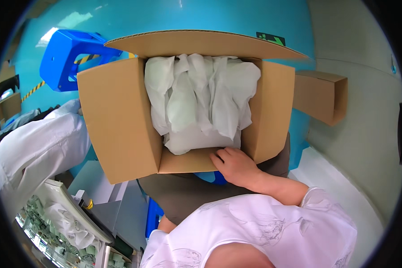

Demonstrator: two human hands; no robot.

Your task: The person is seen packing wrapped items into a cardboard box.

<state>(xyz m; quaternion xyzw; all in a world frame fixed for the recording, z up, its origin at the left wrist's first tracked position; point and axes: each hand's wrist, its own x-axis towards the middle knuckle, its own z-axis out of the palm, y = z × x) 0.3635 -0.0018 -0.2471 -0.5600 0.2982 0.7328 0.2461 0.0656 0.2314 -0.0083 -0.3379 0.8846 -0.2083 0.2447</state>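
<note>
An open brown cardboard box (pixel 120 120) rests on my lap, tilted a little to one side, with all four flaps folded outward. The far flap stands up along the top edge, the wide left flap spreads flat toward my left, the right flap angles away to my right, and the near flap lies toward my body. The box is filled nearly to the brim with crumpled white bags (pixel 201 98) of thin, soft, slightly translucent material, bunched in loose folds. My right hand (pixel 236 165) lies flat on the near flap, fingers touching the lowest white bag.
</note>
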